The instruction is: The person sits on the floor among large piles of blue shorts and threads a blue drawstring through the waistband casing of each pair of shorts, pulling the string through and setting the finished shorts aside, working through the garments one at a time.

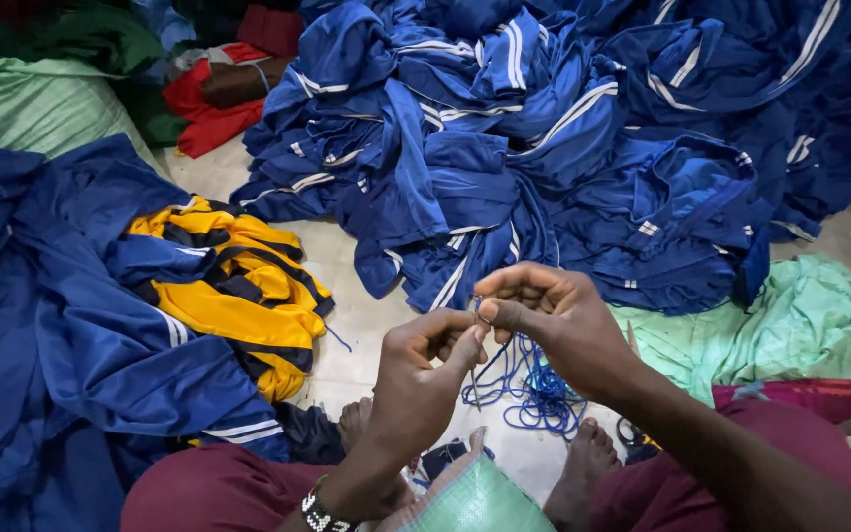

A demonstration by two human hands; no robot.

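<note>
Blue thin cord (pixel 529 389), tangled in loose loops, lay on the pale tiled floor (pixel 347 330) between the person's bare feet and ran up into both hands. Left hand (pixel 424 379) was raised over the floor, thumb and forefinger pinched shut on the cord's upper end, beaded black-and-white bracelet (pixel 319 516) on the wrist. Right hand (pixel 544 315) sat just beside it, touching at the fingertips, grip closed too, thumb and forefinger pinching a small thin metal piece (pixel 483 313) at the cord's end; too small to tell what kind. Cord hung from that pinch point down to the tangle below. Big heap of blue shiny garments with white side stripes (pixel 544 138) filled the upper middle and right, near the hands but not touching them. Second pile of plain blue fabric (pixel 41 325) lay on the left, with a yellow and dark blue striped garment (pixel 233 291) on top of its right edge. Red cloth (pixel 211 108) lay at the top beside a green woven sack (pixel 36 103). Light green crumpled cloth (pixel 800 320) lay right of the right forearm. Woven green-white sack corner (pixel 470 498) sat at the bottom between the maroon-clad knees (pixel 219 488).
</note>
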